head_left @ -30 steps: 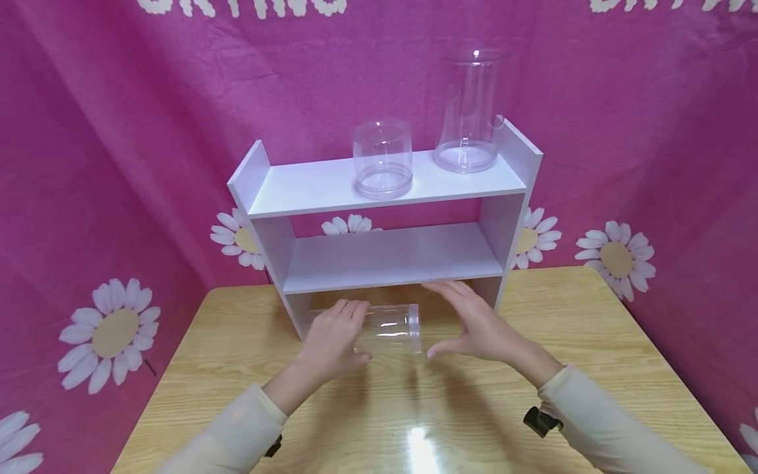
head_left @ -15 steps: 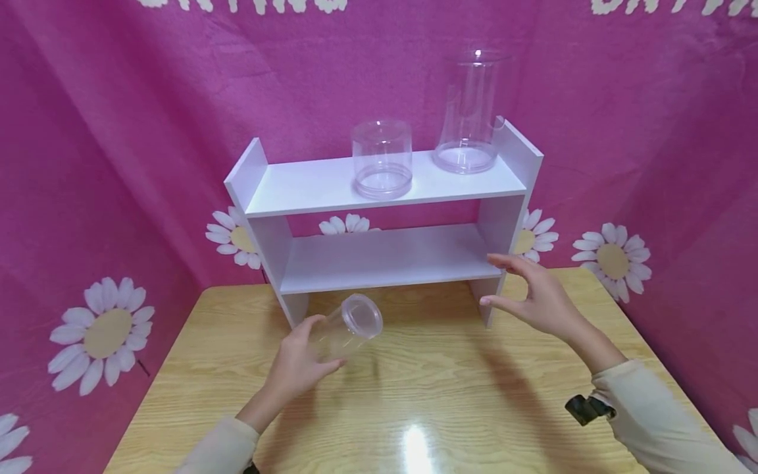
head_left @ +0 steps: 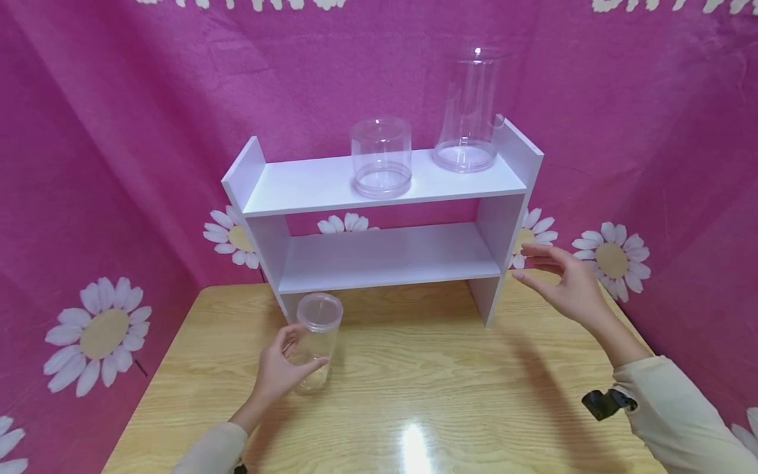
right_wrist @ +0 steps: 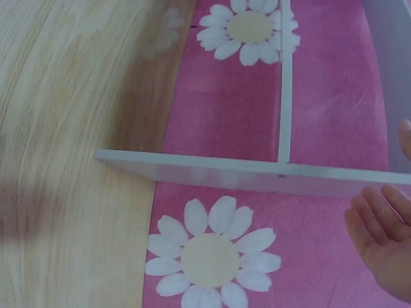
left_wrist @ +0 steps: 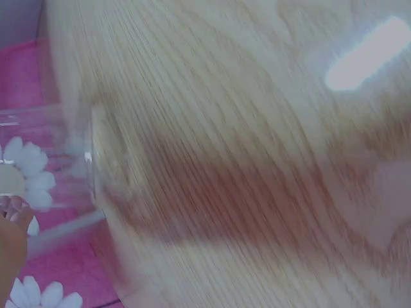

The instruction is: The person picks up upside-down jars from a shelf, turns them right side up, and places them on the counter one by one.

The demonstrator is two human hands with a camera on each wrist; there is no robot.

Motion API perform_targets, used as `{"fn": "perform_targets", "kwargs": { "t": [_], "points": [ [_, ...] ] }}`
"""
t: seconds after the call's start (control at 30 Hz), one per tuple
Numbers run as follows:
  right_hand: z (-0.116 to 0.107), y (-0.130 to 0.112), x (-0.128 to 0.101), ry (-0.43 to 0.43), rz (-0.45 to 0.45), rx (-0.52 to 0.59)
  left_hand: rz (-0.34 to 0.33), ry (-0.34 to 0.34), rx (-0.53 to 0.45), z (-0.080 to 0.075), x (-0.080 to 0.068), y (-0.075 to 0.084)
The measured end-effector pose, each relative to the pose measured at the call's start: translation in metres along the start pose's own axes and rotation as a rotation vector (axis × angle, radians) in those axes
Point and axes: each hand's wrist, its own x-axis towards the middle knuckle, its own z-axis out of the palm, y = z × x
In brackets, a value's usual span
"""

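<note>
A clear cylindrical jar point(head_left: 320, 342) with a clear lid stands upright at the table's left, before the shelf's left leg; its base seems to be on the wood, though I cannot tell contact for sure. My left hand point(head_left: 281, 368) holds it from the left, thumb across the front and fingers on the far side. In the left wrist view the jar point(left_wrist: 58, 154) lies along the left edge, with only part of the hand point(left_wrist: 11, 237) showing. My right hand point(head_left: 565, 286) hovers beside the shelf's right side, thumb and fingers apart, holding nothing.
A white shelf point(head_left: 387, 253) stands at the back of the wooden table point(head_left: 426, 375). On its top board are a short clear jar point(head_left: 381, 155) and a tall clear jar point(head_left: 468, 112). A pink curtain point(head_left: 308, 79) with daisies hangs behind and at both sides.
The jar, lying on its side under the shelf, has come forward and left with my left hand and turned upright. My right hand has drawn away from it to the right and up.
</note>
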Motion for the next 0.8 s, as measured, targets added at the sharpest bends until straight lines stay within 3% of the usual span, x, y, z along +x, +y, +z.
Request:
{"fn": "perform_targets", "kwargs": {
  "t": [0.13,0.33,0.6,0.8],
  "points": [
    [-0.002,0.007,0.007,-0.003,0.090,0.020,-0.030,-0.025,-0.010,-0.008,0.001,-0.006],
    [-0.004,0.017,0.023,0.001,0.173,0.075,-0.023,-0.080,0.004,-0.016,0.002,-0.009],
    [-0.005,0.025,0.035,-0.098,0.355,0.138,-0.062,-0.086,-0.030,-0.013,-0.003,-0.012],
    [0.000,0.025,0.044,-0.135,0.424,0.167,-0.077,-0.091,-0.022,-0.012,0.003,-0.015]
  ]
}}
